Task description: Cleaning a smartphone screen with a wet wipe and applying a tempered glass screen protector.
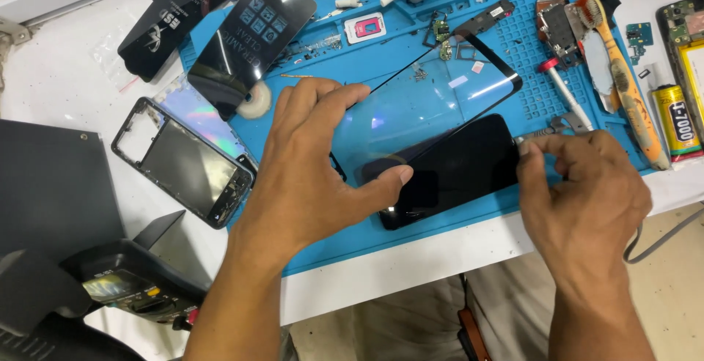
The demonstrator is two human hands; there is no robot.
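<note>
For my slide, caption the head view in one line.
Left hand steadies a black smartphone screen on a blue silicone repair mat; right hand pinches metal tweezers.

Blue grid-patterned mat (513, 46); black phone screen (455, 170); orange brush (623, 82); yellow glue tube (676, 120).

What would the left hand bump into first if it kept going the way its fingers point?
Probably the clear glass panel lifted over the dark phone screen. The left hand points up and right, and its fingertips already seem to reach the panel's edge, though depth is unclear.
</note>
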